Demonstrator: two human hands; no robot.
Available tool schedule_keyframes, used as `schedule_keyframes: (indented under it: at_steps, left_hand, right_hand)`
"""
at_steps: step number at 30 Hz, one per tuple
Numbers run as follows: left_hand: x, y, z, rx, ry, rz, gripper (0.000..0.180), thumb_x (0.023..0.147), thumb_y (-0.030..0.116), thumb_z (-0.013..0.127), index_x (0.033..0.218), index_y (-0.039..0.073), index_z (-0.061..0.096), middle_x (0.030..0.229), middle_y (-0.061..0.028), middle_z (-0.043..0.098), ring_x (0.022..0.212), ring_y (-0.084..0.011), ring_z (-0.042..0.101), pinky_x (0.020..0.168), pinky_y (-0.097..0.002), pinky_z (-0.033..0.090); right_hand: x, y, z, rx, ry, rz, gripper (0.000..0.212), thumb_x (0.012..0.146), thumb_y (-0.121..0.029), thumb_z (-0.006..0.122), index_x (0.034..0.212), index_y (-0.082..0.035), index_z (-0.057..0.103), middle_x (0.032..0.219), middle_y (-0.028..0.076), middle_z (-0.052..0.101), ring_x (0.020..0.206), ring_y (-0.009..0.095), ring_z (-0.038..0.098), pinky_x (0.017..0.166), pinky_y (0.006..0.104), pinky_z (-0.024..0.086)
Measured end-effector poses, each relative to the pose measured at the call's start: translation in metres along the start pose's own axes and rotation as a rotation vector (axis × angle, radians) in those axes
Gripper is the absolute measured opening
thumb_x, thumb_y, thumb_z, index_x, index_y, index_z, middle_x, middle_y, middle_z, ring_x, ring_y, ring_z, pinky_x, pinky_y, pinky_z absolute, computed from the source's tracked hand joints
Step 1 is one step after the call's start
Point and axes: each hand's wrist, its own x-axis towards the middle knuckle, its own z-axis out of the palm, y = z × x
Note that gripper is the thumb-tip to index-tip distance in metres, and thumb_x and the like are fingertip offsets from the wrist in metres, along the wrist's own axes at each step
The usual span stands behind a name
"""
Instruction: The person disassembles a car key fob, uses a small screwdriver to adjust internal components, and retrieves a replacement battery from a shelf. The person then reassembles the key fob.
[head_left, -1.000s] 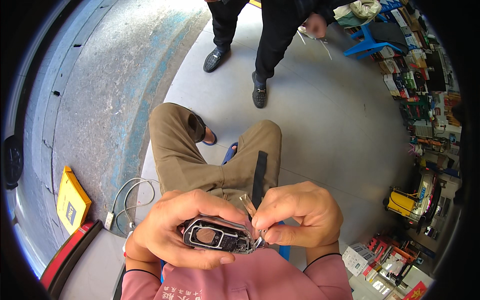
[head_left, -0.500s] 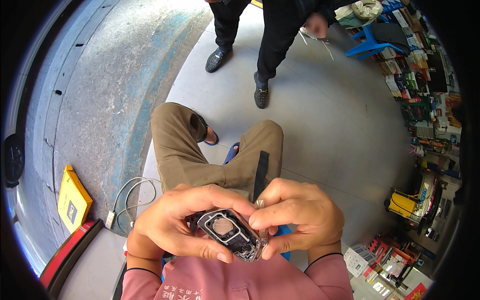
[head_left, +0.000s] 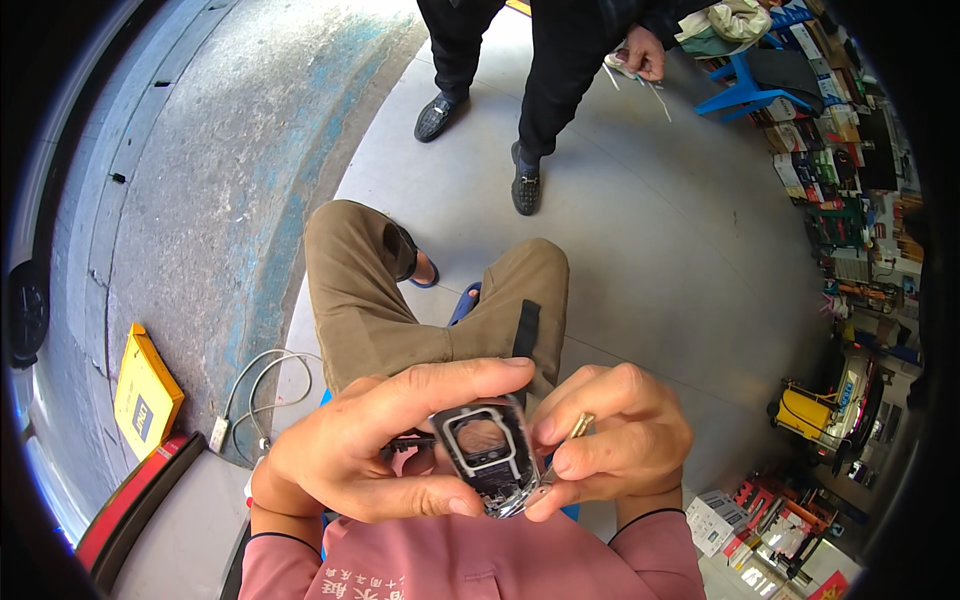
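Observation:
Over my lap, my left hand (head_left: 375, 440) grips an opened key fob (head_left: 490, 470) between its thumb and fingers. The fob has a black inside, a pale frame line, a shiny rim and a round coin-like cell. A dark looped piece (head_left: 408, 447) shows between the fob and my left palm. My right hand (head_left: 625, 440) pinches a small brass-coloured metal piece (head_left: 581, 426), whose kind I cannot make out. The right thumb lies close to the fob's lower right corner; whether it touches cannot be told.
Across from me stands a person in dark trousers (head_left: 550, 75), a hand holding something white. A yellow box (head_left: 147, 395) and a white cable (head_left: 240, 400) lie left. At right are a blue stool (head_left: 745, 88), crowded shelves (head_left: 845, 210) and a yellow case (head_left: 803, 408).
The fob has turned to show its inside more upright. My right hand has drawn slightly away from it, and the metal piece in its fingers is now tilted. The other person's hand has shifted.

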Motion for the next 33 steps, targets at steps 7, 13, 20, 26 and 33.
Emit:
schedule_keyframes:
  at_steps: [7,13,20,26,33]
  left_hand:
    - [0.009,-0.009,-0.002,-0.004,-0.136,0.081,0.074,0.085,0.012,0.072,0.144,-0.005,0.03,0.101,-0.0119,0.069,0.077,-0.0156,0.064,0.069,-0.0271,0.048]
    - [0.012,-0.008,-0.004,0.0,-0.205,0.085,0.078,0.086,0.011,0.071,0.147,-0.004,0.025,0.101,-0.0103,0.067,0.064,-0.0094,0.057,0.056,-0.0235,0.043]
    - [0.006,-0.011,0.0,-0.043,-0.176,0.005,0.098,0.07,0.01,0.086,0.147,-0.003,0.025,0.12,-0.013,0.057,0.075,-0.0123,0.06,0.059,-0.0241,0.048]
    - [0.004,-0.002,0.013,0.111,0.001,0.07,0.092,0.067,0.009,0.088,0.141,-0.004,0.034,0.136,-0.0177,0.048,0.109,-0.0244,0.062,0.085,-0.0317,0.053]
    - [0.006,-0.005,0.013,0.455,0.059,0.285,0.093,0.061,0.016,0.09,0.134,-0.007,0.039,0.129,-0.0187,0.053,0.097,-0.022,0.064,0.076,-0.029,0.052]
  right_hand:
    - [-0.004,-0.012,-0.001,-0.181,-0.031,-0.007,0.031,0.063,-0.015,0.087,0.086,-0.007,0.069,0.097,0.006,0.054,0.073,0.018,0.061,0.05,0.0231,0.05]
    - [-0.003,-0.019,-0.002,-0.315,-0.043,-0.097,0.032,0.06,-0.013,0.088,0.086,-0.008,0.069,0.097,0.007,0.055,0.074,0.019,0.061,0.049,0.0245,0.05]
    - [-0.013,-0.012,0.001,-0.284,0.036,-0.058,0.041,0.065,-0.019,0.088,0.097,-0.005,0.066,0.105,0.015,0.057,0.077,0.022,0.064,0.058,0.0284,0.055]
    - [-0.012,-0.01,0.006,-0.241,0.121,-0.024,0.058,0.064,-0.023,0.089,0.107,0.002,0.06,0.1,0.018,0.059,0.076,0.022,0.064,0.063,0.0309,0.055]
    - [-0.026,-0.007,0.012,0.423,0.076,0.244,0.078,0.076,0.009,0.073,0.142,0.006,0.03,0.093,0.014,0.064,0.076,0.02,0.065,0.068,0.0315,0.054]
